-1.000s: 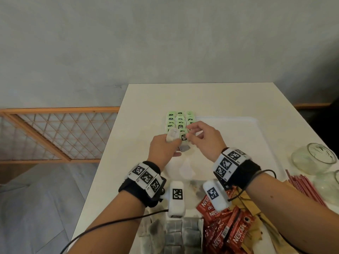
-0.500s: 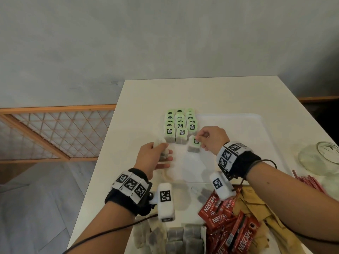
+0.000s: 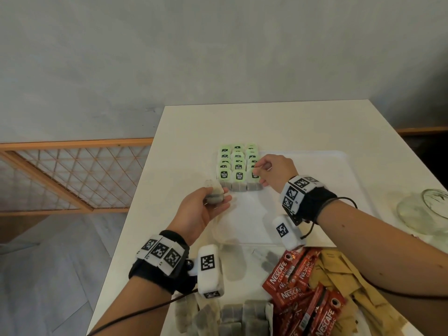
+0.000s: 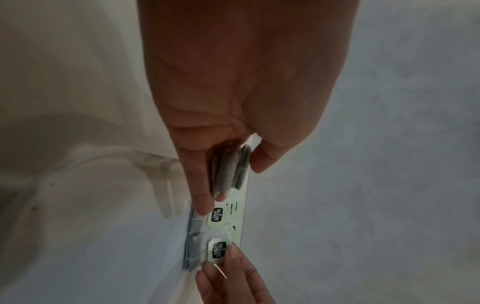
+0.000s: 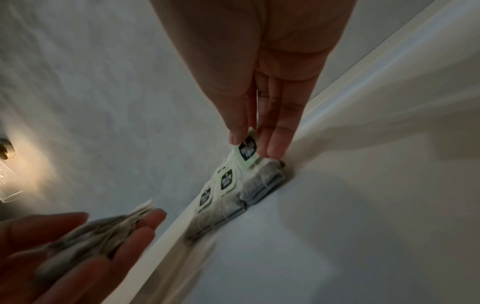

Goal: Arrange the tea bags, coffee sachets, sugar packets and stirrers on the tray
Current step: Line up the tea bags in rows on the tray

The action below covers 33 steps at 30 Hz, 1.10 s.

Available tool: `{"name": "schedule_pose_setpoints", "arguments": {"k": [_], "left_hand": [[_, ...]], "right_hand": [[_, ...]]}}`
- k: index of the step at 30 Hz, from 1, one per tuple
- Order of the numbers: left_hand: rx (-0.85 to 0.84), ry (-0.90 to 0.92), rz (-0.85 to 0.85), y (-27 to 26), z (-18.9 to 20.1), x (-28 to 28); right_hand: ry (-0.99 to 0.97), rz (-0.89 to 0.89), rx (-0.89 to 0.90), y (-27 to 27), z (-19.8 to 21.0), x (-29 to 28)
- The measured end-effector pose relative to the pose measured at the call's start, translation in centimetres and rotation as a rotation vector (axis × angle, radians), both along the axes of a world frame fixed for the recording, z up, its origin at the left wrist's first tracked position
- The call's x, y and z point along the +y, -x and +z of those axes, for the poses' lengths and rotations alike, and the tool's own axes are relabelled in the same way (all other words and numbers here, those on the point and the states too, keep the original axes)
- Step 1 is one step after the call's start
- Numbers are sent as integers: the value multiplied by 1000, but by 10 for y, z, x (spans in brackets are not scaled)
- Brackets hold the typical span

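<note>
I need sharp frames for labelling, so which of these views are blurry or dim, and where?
Head view: bright and mostly sharp, though the left hand with its tea bags is slightly smeared. Left wrist view: dim, tags readable. Right wrist view: dim, the left hand streaked by motion blur, a warm glare at the left edge.

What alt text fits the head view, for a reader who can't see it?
Over a white tray, the right hand pinches the green tag of a tea bag at the near right of a three-column block, while the left hand holds spare tea bags. Loose tea bags, red coffee sachets and brown packets lie nearer.
</note>
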State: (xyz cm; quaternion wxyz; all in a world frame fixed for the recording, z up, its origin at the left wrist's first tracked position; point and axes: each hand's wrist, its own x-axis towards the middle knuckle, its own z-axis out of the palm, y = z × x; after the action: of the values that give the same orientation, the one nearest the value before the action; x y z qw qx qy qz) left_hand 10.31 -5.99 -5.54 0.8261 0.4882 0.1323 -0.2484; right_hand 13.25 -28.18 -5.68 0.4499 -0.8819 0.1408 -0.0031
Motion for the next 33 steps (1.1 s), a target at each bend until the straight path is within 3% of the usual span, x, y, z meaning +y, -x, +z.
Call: {"name": "schedule_pose_setpoints", "arguments": {"k": [5,11,16,23,29,33], "left_hand": [[-125,-48,-75,11,3,-7],[-272,-153,-162,25,6,-19],[-367,-300,-215,33,10,-21],[-424,-662,32,40,12,-22],[-603,-790,-133,53,25,-42],[-623,-816,-127,50,25,-41]], "right_hand": [[21,-40,-102,15,9,2],[-228,74,-119,54,27,25],[-237,72,-146,69,28,28],[-220,-49,-128,84,20,24],[-218,-14,-73,91,16,36],[-271,31,-75,90,24,40]]}}
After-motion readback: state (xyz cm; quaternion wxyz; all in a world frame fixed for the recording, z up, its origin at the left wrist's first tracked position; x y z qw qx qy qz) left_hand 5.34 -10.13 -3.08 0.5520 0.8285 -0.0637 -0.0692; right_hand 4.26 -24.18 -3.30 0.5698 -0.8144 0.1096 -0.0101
